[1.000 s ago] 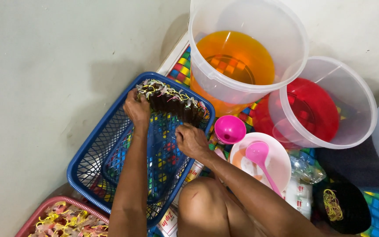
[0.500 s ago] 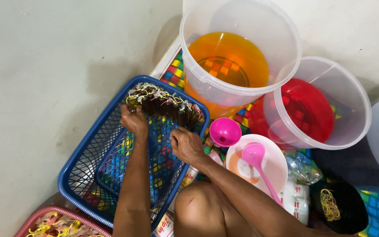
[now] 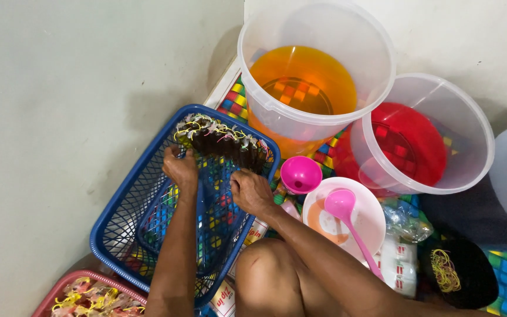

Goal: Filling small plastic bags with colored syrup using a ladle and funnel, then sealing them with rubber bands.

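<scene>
A row of dark filled bags [image 3: 221, 140], tied at the top with coloured bands, lies along the far end of a blue mesh basket [image 3: 125, 218]. My left hand [image 3: 180, 167] presses against the left end of that row, fingers curled on it. At the row's right end my right hand [image 3: 251, 189] grips the nearest bags. Both forearms reach over the basket from below, and my bare knee [image 3: 265, 276] shows at the bottom.
A clear bucket of orange liquid [image 3: 303, 82] and one of red liquid [image 3: 409, 144] stand beyond the basket. A pink funnel [image 3: 300, 174], a white bowl [image 3: 366, 230] with a pink ladle [image 3: 347, 217], a pink basket [image 3: 92, 293] of tied bags and a dark bowl of rubber bands [image 3: 459, 273] lie nearby.
Both hands have stayed on the row of dark bags, shifting slightly along it. The view has drifted a little, so the basket sits lower and more to the left.
</scene>
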